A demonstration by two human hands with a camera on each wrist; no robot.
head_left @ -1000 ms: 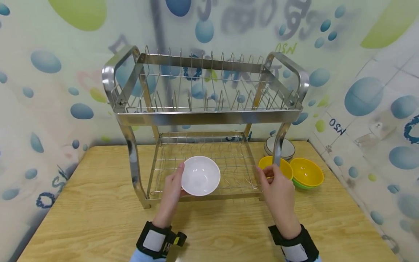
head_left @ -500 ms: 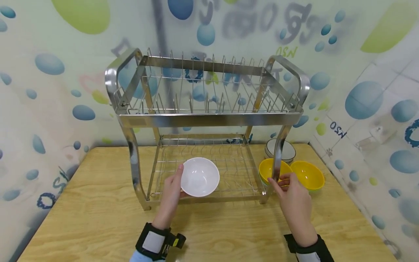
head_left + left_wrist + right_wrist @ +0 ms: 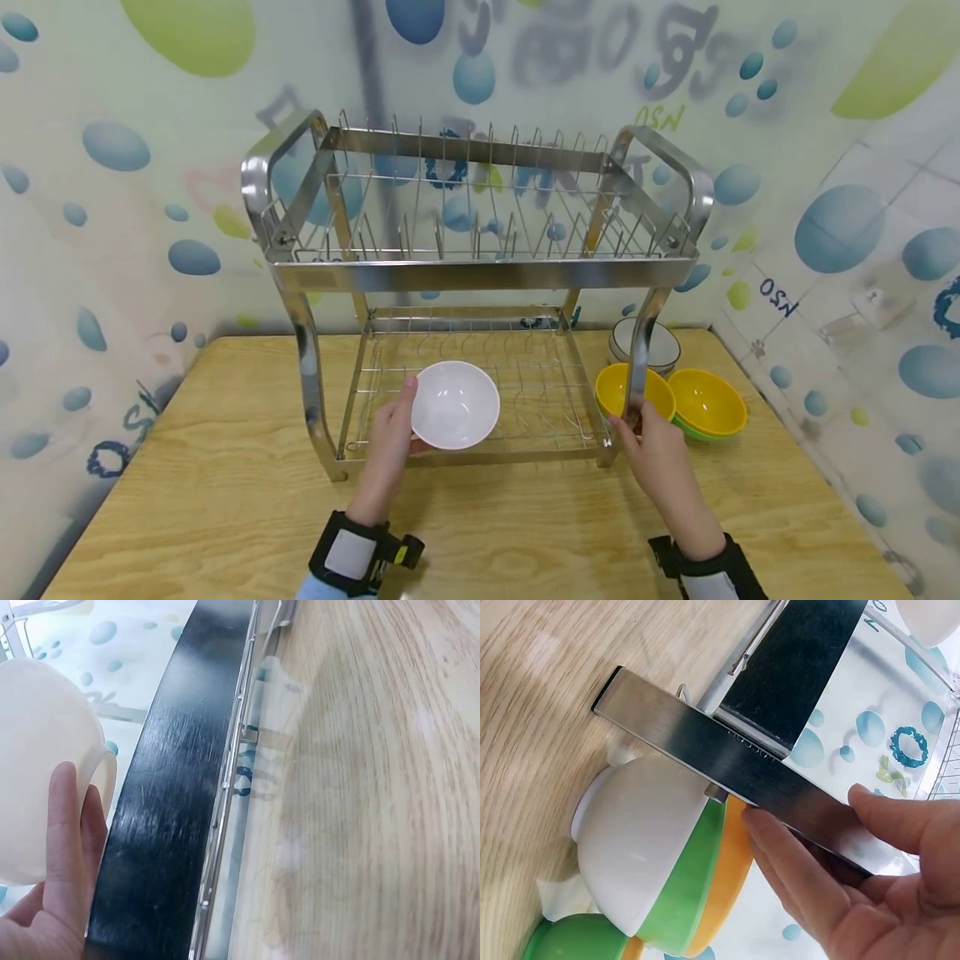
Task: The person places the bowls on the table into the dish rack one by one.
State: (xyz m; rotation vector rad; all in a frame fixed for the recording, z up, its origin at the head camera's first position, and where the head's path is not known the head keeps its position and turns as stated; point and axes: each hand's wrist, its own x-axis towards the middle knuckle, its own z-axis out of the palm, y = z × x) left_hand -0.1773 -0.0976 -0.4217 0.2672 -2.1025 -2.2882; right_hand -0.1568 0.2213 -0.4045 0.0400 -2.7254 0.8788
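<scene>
Danger for the white bowl [image 3: 456, 405]: it may slip, because the left hand [image 3: 388, 429] supports it from one side only and its outside looks smooth; its foot could also knock the front bar [image 3: 525, 456] of the dish rack [image 3: 480, 276], if it is lowered too near to this bar.
Danger for the yellow-topped stack [image 3: 613, 387]: it is just beside the right front leg [image 3: 643, 342] of the dish rack, so a strong push on this leg could make the metal strike the stack; whether they touch cannot be told.
Direction of the bowl: its mouth faces upward and toward the person, its foot is turned down; being round, it has no long axis.
Direction of the dish rack: its long axis runs from left to right before the person.
Place of the bowl: in the air, at the front of the dish rack's lower tier, a little left of its middle.
Left hand: it grasps the bowl, thumb at the rim, fingers against the outside.
Right hand [image 3: 658, 450]: it grasps the lower part of the leg, thumb and fingers on different sides.
Neighbours on the surface [image 3: 480, 533]: the other yellow bowl [image 3: 707, 402], right of the dish rack.
</scene>
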